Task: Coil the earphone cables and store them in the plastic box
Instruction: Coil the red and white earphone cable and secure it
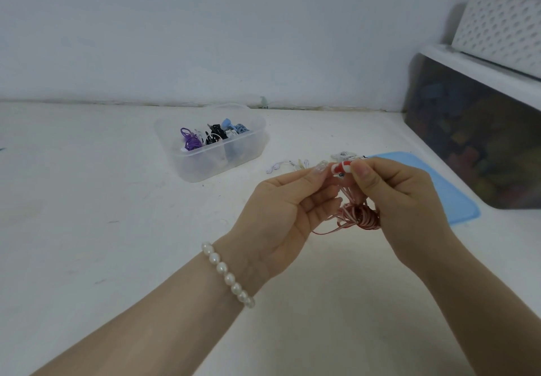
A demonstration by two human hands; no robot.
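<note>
- Our left hand (pixel 288 206) and right hand (pixel 392 197) both pinch the red earphone cable (pixel 361 214), coil dangling, right of the plastic box (pixel 210 141).
- Blue lid (pixel 456 197) sits further right, partly behind our right hand.
- White earphones (pixel 281 166) lie beyond our fingers, hard to make out.
- Dark bin (pixel 474 138) right of the lid, cut off.

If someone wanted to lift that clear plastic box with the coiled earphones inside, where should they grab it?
Probably by the rim of the plastic box on its two short ends, coming from above. It stands upright and open-topped on the table, so gripping the walls avoids the coiled earphones inside.
</note>
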